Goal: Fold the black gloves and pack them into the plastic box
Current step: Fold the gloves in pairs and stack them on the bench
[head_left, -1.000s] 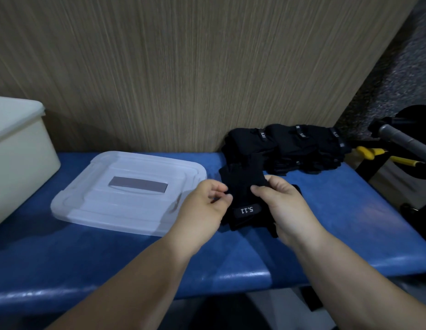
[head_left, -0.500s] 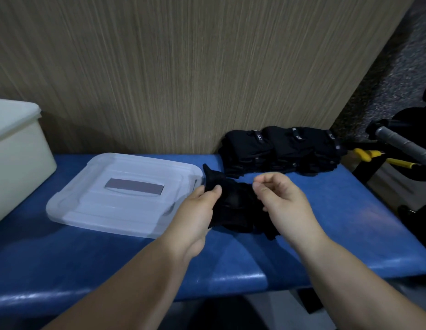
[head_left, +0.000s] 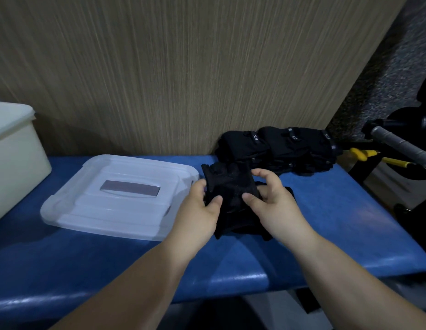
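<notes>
Both hands meet over the middle of the blue worktop (head_left: 338, 222), each clamped on the same black glove (head_left: 231, 184). The left hand (head_left: 197, 210) pinches the glove's left edge, thumb on top. The right hand (head_left: 271, 201) grips its right side, thumb pressed onto the fabric and fingers curled over the far edge. The glove is bunched between them, with its lower part lying on the worktop; the dark cloth hides whether it is one glove or a pair. Behind it, a pile of black gloves (head_left: 278, 148) with small white labels sits against the wood-grain wall panel (head_left: 183, 67). Just left of the hands lies a clear plastic lid (head_left: 111, 198), flat on the worktop. The cream plastic box (head_left: 14, 158) stands at the far left, its inside out of sight. Off the worktop's right end are a yellow-handled tool (head_left: 364, 154) and a grey handle grip (head_left: 402, 148).
</notes>
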